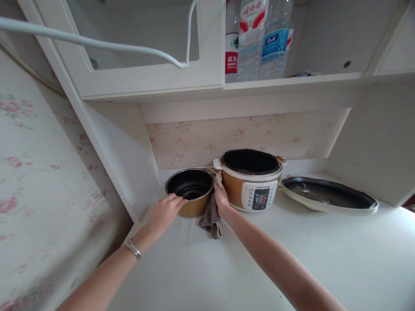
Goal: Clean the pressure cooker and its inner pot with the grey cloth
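Observation:
A gold inner pot (194, 208) with a black inside stands on the white counter. My left hand (168, 211) grips its near left rim, the fingers bent over the edge. Between this pot and the gold-and-white electric cooker (234, 188) is my right hand (221, 199), closed around a grey-brown cloth (211, 218). Part of the cloth lies against the pot's right side, and its lower end hangs to the counter. The cooker stands upright with its top uncovered, showing a black interior, and its control panel faces me.
A large lid (329, 194) lies upturned on the counter (292, 259), right of the cooker. Overhead, a white cabinet door (152, 80) and a shelf with several plastic bottles (251, 47) hang above the work area. A white wire (97, 42) crosses at upper left.

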`<state>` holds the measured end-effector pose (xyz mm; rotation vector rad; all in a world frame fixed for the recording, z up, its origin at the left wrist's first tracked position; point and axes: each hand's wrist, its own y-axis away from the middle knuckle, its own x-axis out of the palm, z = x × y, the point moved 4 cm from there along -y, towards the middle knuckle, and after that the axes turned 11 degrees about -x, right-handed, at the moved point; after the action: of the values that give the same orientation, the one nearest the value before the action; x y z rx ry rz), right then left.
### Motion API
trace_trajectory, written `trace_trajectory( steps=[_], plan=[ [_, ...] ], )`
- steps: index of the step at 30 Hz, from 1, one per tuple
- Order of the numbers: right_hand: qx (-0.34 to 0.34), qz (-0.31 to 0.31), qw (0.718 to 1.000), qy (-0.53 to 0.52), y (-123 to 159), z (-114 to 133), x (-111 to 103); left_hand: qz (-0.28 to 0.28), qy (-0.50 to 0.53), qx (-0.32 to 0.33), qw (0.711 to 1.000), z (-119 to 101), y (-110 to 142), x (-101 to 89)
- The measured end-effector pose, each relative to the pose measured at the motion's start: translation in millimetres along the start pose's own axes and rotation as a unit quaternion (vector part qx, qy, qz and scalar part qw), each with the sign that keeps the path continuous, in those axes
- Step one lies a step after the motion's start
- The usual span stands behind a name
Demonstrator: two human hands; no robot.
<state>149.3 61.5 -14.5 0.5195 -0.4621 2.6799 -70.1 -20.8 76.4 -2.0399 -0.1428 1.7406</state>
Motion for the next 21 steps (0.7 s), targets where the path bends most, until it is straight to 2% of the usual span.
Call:
trace_trajectory(
  steps=[3,8,11,15,21],
  plan=[
    [0.028,-0.006,1.0,0.013,-1,3,0,-0.013,0.051,0.013,0.999,2,1,-2.3],
    [0.049,-0.004,0.999,0.014,9,12,1,0.024,0.064,-0.017,0.997,45,-13,17.8],
    [0.045,0.002,0.999,0.001,31,15,5,0.034,0.088,-0.027,0.995,52,-17,25.4],
    [0.038,0.012,0.999,-0.017,69,18,19,0.042,0.118,-0.017,0.992,48,-19,27.5],
    [0.08,0.015,0.995,-0.059,123,30,46,0.046,0.154,-0.011,0.987,51,-23,30.8]
  ],
)
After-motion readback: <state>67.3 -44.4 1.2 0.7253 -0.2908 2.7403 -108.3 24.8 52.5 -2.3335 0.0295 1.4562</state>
